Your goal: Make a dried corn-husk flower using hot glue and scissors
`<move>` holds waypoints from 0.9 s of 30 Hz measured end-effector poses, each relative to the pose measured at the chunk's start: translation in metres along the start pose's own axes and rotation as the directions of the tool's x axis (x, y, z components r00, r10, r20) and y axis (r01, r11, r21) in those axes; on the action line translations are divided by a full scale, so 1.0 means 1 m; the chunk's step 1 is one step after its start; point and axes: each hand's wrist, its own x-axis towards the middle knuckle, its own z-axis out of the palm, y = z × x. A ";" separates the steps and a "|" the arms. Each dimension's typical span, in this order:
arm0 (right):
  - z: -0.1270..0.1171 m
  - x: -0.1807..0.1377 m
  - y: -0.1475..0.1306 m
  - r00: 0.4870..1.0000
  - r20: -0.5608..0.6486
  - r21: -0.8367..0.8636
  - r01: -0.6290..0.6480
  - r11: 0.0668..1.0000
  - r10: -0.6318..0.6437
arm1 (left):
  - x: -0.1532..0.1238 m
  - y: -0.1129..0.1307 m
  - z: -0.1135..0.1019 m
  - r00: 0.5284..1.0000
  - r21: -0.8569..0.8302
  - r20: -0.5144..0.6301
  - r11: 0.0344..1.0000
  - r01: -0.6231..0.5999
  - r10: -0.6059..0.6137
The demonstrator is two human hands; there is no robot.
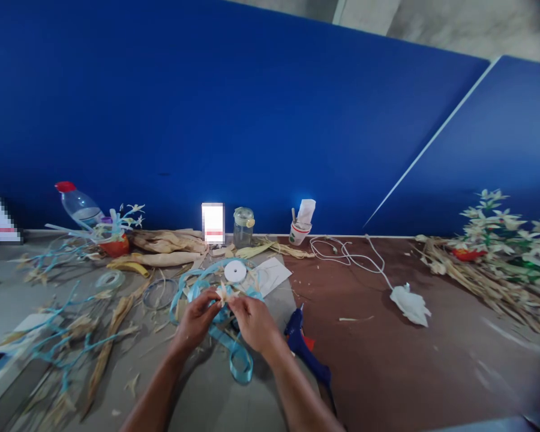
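A small cream-coloured flower [224,294], which looks made of dried husk, is pinched between my two hands above the table. My left hand [198,315] grips its left side with thumb and fingers together. From the right, my right hand [255,321] holds the other side in the same way. Light blue ribbon [240,363] lies in loops under and around both hands. Just beyond them sits a white spool [235,272], beside a white sheet of paper [273,275]. A blue glue gun [306,348] rests to the right of my right forearm.
Dried husks [166,243], a lidded glass jar [243,228] and a paper cup [300,233] line the blue partition [261,120]. Blue-wrapped stems [67,342] spread across the left. A white cable [364,257], crumpled tissue [409,304] and white flowers [506,231] are on the right.
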 end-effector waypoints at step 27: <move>-0.039 0.006 0.002 0.949 0.059 0.580 -0.285 0.763 0.310 | 0.001 -0.004 -0.006 0.994 -0.129 -0.032 0.987 0.096 -0.101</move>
